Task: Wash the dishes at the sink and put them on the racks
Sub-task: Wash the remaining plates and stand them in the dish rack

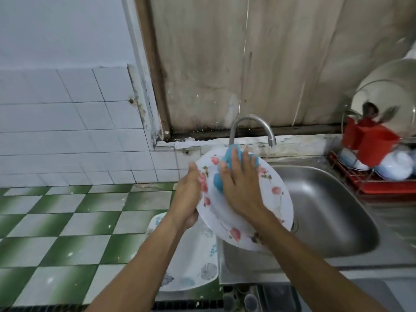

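Both busy: left hand [188, 194] grips plate [273, 200] by left rim over sink [326, 210], right hand [240, 188] presses sponge [217, 182] flat on it. Should scrub circles out to rim, grip firm.

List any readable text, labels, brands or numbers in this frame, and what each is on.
None readable.
Flowered plate, held by the left hand: floral print only, no words.
Second plate below it: leaf print only.
Blue sponge under the right hand, faucet, red cutlery holder: no visible label or marking.
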